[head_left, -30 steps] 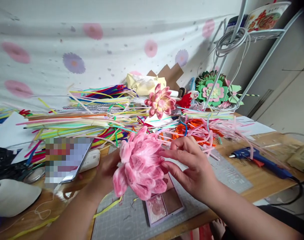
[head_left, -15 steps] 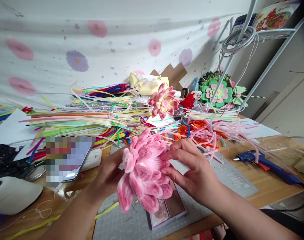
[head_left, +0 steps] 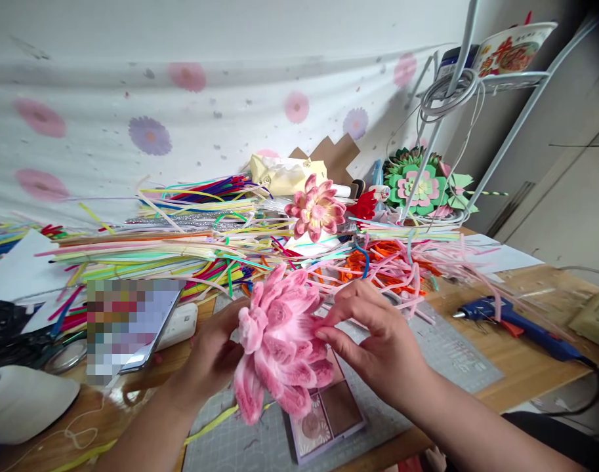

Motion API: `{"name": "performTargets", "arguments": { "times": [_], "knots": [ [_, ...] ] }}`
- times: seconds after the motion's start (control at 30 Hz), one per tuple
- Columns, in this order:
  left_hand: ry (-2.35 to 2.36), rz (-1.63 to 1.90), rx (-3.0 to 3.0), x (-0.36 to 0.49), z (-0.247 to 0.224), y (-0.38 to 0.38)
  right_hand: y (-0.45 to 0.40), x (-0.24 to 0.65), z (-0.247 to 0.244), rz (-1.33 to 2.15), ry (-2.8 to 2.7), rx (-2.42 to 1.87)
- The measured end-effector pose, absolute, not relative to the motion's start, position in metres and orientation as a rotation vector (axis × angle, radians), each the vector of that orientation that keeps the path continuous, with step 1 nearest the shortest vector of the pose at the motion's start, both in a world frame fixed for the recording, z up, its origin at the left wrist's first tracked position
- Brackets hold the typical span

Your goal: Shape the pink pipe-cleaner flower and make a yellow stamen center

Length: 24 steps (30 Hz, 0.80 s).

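A large pink flower [head_left: 284, 347] with fuzzy, layered petals is held up in front of me, tilted toward the right. My left hand [head_left: 220, 347] grips it from behind on its left side, the fingertips hidden by the petals. On the other side, my right hand [head_left: 372, 334] pinches the tip of one petal between thumb and forefinger. Below the flower lies a makeup palette [head_left: 343, 410] with brown and pale pans, partly covered by the petals. Under it is a grey cutting mat [head_left: 245, 446].
Bundles of pipe cleaners [head_left: 132, 246] fill the table's back, with a smaller pink flower [head_left: 317, 208] among them. A blue glue gun [head_left: 520, 328] lies at right. At left are a phone [head_left: 146, 328] and a white rounded object [head_left: 28, 403]. A metal rack [head_left: 506, 147] stands back right.
My right thumb and finger have shifted slightly on the flower's right petals. The camera view has tilted a little, so the background sits lower and further left.
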<state>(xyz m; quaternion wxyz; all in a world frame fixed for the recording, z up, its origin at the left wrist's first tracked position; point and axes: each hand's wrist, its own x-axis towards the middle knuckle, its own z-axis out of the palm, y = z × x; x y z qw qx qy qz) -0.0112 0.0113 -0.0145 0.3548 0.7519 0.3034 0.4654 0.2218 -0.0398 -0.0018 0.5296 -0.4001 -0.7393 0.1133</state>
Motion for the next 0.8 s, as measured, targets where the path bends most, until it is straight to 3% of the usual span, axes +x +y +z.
{"name": "performTargets", "arguments": {
  "times": [0.3, 0.5, 0.8],
  "knots": [
    [0.932, 1.323, 2.12, -0.011, -0.018, 0.017, -0.039, 0.236, -0.011, 0.198, -1.825, -0.968],
    [0.998, 1.472, 2.193, -0.018, -0.031, 0.038, -0.062, 0.234, -0.041, 0.371, -2.448, -1.105],
    [0.984, 1.493, 2.344, -0.013, -0.025, 0.031, -0.066, 0.205, -0.053, 0.322, -2.637, -1.23]
  ]
}}
